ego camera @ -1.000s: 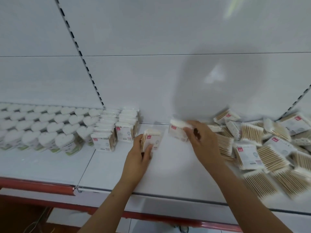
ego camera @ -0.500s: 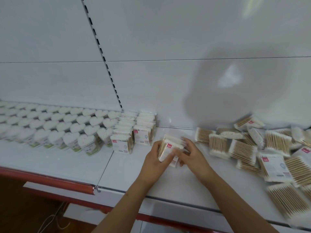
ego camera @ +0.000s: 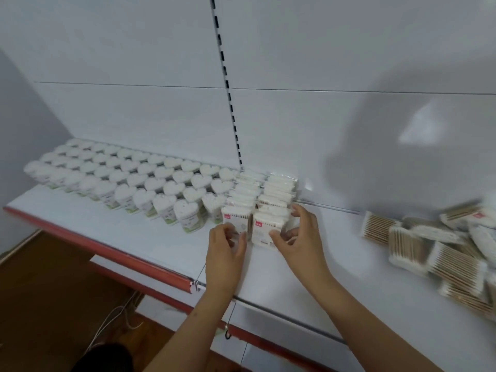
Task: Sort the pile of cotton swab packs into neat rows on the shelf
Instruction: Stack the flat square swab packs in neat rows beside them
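Step in hand, as I read it: seating packs at the front of the two upright rows on the shelf. Placement, not picking.

Largest first:
- Heart-shaped tubs: a big block beyond and to the left of the left hand, roughly four rows deep. Too many and too blurred at the back for a firm count; several dozen at a guess.
- Loose pile of cotton swab packs: well to the right of the right hand, lying flat and overlapping, wooden sticks showing. About ten distinguishable and the pile runs off frame, so no exact count.
- Two rows of upright packs: directly beyond both hands, running back to the rear panel. Roughly six to eight per row; edges blur together.
- Front pack of the right row: one, red label facing out.
- Front pack of the left row: one, just beside it.

Hands:
- Left hand: fingers curled at the front of the left row, touching its front pack. Whether it pinches the pack or only steadies it, I cannot tell.
- Right hand: thumb on the face and fingers round the right edge of the right row's front pack, so it grips that one.

Next move, my call: square both front packs flush with each other and tight to the row behind, let go without tipping them, then the right hand goes right to the pile. Packs are light and thin; they will likely topple if released while leaning.
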Available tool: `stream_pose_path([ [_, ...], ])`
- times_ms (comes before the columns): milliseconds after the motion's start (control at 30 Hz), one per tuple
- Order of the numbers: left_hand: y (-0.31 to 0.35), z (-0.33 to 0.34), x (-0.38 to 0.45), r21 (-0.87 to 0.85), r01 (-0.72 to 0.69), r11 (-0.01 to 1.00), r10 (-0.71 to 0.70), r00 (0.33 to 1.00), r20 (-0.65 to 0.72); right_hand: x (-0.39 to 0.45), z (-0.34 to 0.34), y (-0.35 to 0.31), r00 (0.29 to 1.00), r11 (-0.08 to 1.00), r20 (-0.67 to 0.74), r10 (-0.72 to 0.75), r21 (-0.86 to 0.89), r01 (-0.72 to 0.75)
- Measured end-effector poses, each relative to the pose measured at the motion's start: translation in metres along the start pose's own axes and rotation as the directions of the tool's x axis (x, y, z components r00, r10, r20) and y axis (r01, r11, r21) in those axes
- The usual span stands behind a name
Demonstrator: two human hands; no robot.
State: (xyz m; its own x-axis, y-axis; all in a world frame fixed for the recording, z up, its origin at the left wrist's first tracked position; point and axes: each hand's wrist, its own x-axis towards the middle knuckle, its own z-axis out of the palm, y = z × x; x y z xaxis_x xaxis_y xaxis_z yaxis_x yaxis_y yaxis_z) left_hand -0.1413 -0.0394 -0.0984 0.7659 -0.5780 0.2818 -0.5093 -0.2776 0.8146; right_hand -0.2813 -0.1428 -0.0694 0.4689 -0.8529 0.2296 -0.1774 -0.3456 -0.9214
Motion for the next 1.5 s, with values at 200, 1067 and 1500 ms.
stream_pose_path([
  [200,-0.006,0.003,0.001,0.004,-0.027,1.0,0.027,0.998,0.058,-0.002,0.013,0.014,0.995,0.99,-0.018,0.094,-0.107,-0.096],
  [1067,0.01,0.011,-0.01,0.113,-0.172,0.979,0.164,0.983,0.079,0.005,-0.036,0.011,0.975,0.938,0.218,-0.042,-0.327,0.114],
  [1500,0.076,0.115,-0.064,0.074,-0.62,0.781,0.487,0.679,0.549,-0.049,-0.232,0.065,0.96,0.508,-0.281,0.006,-0.826,-0.245],
])
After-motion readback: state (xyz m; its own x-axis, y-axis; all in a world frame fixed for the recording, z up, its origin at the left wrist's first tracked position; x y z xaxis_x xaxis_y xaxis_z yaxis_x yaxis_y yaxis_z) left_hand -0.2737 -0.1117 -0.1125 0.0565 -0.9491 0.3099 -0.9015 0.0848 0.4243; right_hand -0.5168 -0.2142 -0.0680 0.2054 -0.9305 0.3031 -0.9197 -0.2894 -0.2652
